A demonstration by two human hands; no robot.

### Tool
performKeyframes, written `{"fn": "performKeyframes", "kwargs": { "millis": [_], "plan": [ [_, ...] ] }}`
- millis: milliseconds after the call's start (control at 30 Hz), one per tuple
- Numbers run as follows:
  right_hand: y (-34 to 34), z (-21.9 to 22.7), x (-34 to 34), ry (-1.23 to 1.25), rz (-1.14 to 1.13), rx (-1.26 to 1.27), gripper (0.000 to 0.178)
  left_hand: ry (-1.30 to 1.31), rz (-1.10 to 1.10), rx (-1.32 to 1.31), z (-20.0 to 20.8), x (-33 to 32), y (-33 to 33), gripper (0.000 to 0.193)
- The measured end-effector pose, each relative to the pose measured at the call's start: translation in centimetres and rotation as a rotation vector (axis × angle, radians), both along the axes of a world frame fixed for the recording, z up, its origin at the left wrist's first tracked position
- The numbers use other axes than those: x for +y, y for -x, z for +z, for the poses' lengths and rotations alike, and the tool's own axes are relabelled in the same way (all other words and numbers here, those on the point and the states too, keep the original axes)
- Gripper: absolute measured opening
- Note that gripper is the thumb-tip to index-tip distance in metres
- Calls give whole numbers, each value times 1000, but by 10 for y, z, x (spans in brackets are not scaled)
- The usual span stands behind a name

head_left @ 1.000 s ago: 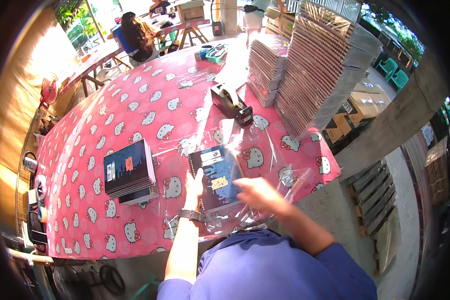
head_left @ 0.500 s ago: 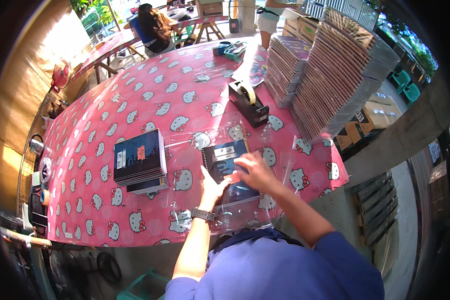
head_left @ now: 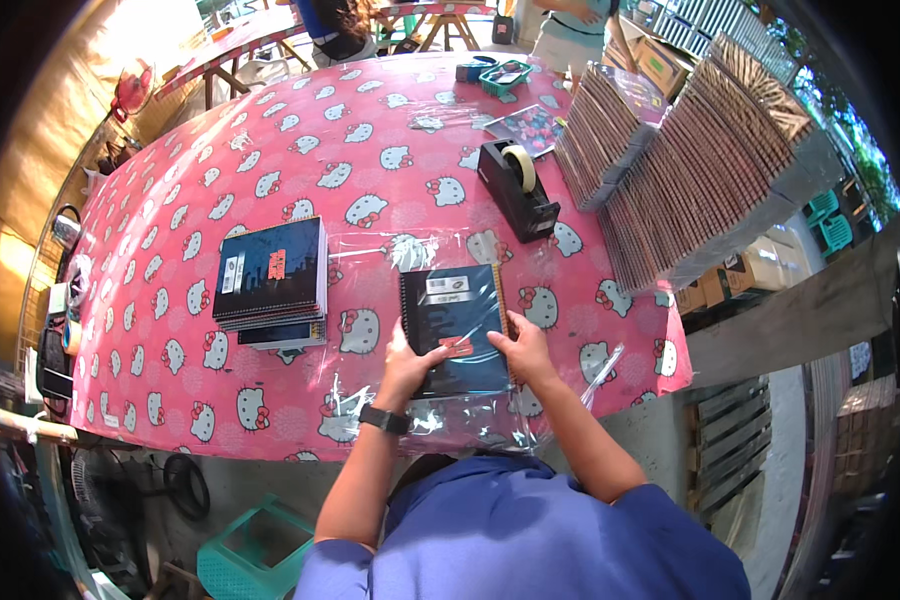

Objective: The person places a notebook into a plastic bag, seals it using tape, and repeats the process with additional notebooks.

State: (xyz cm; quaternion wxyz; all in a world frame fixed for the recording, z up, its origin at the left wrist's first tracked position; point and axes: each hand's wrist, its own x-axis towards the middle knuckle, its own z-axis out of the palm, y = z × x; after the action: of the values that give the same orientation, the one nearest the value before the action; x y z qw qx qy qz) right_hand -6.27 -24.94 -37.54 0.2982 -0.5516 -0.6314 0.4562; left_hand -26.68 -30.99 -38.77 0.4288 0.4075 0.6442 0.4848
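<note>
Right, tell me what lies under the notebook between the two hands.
Past the near edge of the notebook, clear plastic film shows over the pink patterned tablecloth. Whatever lies directly beneath is covered and cannot be seen.

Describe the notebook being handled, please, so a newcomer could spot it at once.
On the pink table, find the low notebook pile at left. Right of it lies the dark notebook: unlike the piled ones, it lies singly between the left hand and right hand.

Sunlit tan sheet wall (head_left: pixel 30 180) at left, grey floor (head_left: pixel 660 430), green stool (head_left: pixel 225 575), slatted pallet (head_left: pixel 728 430) at right.
</note>
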Motion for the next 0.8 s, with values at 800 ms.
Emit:
{"fn": "performKeyframes", "kwargs": {
  "millis": [800],
  "plan": [
    [30,17,-18,-670,525,-779,66,89,208,-169,-8,-6,3,35]
  ]
}}
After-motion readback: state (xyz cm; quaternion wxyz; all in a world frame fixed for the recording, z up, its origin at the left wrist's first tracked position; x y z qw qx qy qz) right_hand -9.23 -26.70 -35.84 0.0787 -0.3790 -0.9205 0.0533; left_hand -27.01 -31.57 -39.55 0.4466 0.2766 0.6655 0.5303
